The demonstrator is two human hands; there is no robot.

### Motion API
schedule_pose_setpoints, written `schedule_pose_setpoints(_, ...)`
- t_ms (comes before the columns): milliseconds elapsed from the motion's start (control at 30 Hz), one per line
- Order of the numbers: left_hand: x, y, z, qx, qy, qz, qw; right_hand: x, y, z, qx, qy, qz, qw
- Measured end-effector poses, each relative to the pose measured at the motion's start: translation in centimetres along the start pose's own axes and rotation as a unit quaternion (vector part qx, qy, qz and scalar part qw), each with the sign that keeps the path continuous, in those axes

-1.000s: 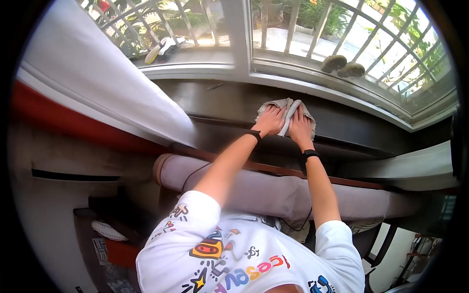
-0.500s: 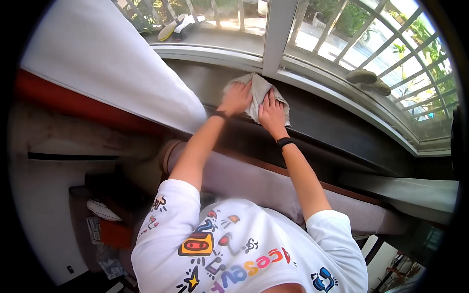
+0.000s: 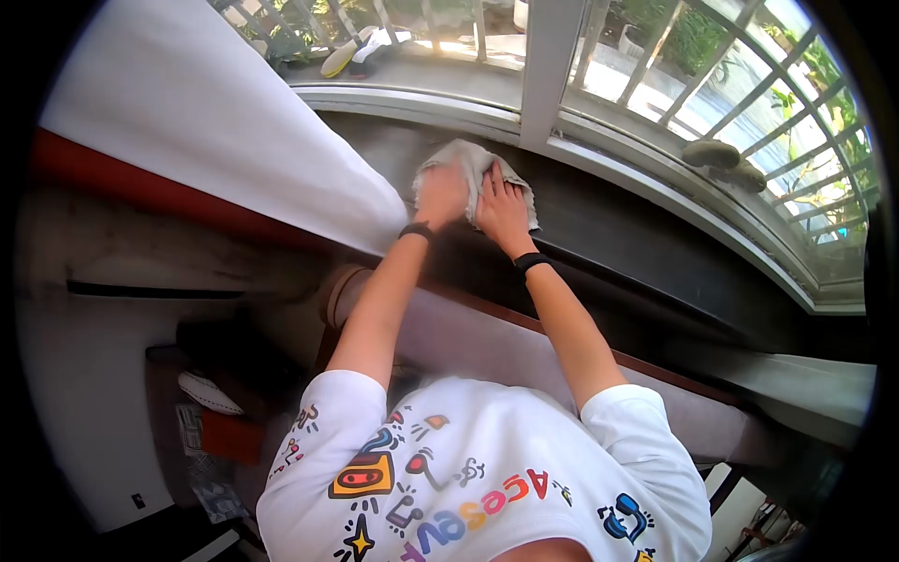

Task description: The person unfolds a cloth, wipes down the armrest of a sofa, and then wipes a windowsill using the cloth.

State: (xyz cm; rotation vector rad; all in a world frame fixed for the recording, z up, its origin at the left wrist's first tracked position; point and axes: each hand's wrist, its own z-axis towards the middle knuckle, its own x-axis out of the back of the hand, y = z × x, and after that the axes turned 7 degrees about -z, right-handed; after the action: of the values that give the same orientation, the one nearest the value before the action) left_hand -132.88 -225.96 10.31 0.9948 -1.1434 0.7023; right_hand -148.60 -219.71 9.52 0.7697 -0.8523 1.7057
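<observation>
A person in a white T-shirt with bright doodles (image 3: 506, 440) has both bare arms (image 3: 571, 328) stretched out past a long, mauve-grey padded seat back (image 3: 468, 337). A soft, crumpled, pale grey cloth (image 3: 478, 159) lies on the wide, dark, smooth window sill (image 3: 637, 225), near the white window frame (image 3: 538, 84). The right hand (image 3: 503, 211) rests on the right part of the cloth, with its palm down and its fingers straight and a little apart. The left hand (image 3: 442, 195) is on the left part, but it looks blurry to me, so I can't tell if its fingers are flat or curled. The two hands are close together, and some cloth shows between them. There is a black band (image 3: 532, 262) on each wrist. A long white curtain (image 3: 234, 131) hangs just beside the left hand. Outside, two dusty brown shoes (image 3: 712, 155) sit near the metal bars (image 3: 649, 56).
</observation>
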Motion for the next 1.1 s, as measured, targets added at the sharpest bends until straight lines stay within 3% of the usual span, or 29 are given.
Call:
schedule_pose_setpoints(167, 1.9, 3.8, -1.0, 0.008, -0.045, 0.031, 0.998, -0.1, 0.9, -0.7, 0.007, 0.026, 0.019, 0.999)
schedule_pose_setpoints(300, -0.9, 4.8, -2.1, -0.041, -0.051, 0.061, 0.996, 1.8, 3.8, -2.9, 0.022, 0.039, 0.023, 0.999)
schedule_pose_setpoints(333, -1.9, 5.6, -2.2, -0.051, -0.015, 0.056, 0.997, 2.3, 4.8, -3.4, 0.022, 0.049, 0.014, 0.998)
schedule_pose_setpoints(433, -2.0, 10.8, -2.6, -0.081, -0.05, 0.076, 0.993, 5.3, 7.3, -5.8, -0.003, 0.03, 0.005, 1.0)
schedule_pose_setpoints(467, -2.7, 12.5, -2.6, -0.101, 0.004, 0.054, 0.993, 6.6, 8.6, -6.7, -0.015, 0.014, 0.004, 1.0)
schedule_pose_setpoints(567, -2.3, 19.6, -3.1, -0.176, 0.006, 0.061, 0.983, 9.1, 13.5, -9.8, -0.035, 0.0, -0.031, 0.999)
schedule_pose_setpoints(700, -6.6, 25.4, -1.5, -0.284, 0.043, -0.033, 0.957, 13.2, 19.6, -13.9, -0.076, -0.027, -0.065, 0.995)
schedule_pose_setpoints(800, -9.6, 29.1, -1.0, -0.284, 0.084, -0.063, 0.953, 14.2, 22.6, -15.6, -0.079, -0.045, -0.108, 0.99)
schedule_pose_setpoints(1100, -9.5, 30.0, -1.1, -0.28, 0.104, -0.107, 0.948, 14.9, 22.5, -15.2, -0.087, -0.099, -0.113, 0.985)
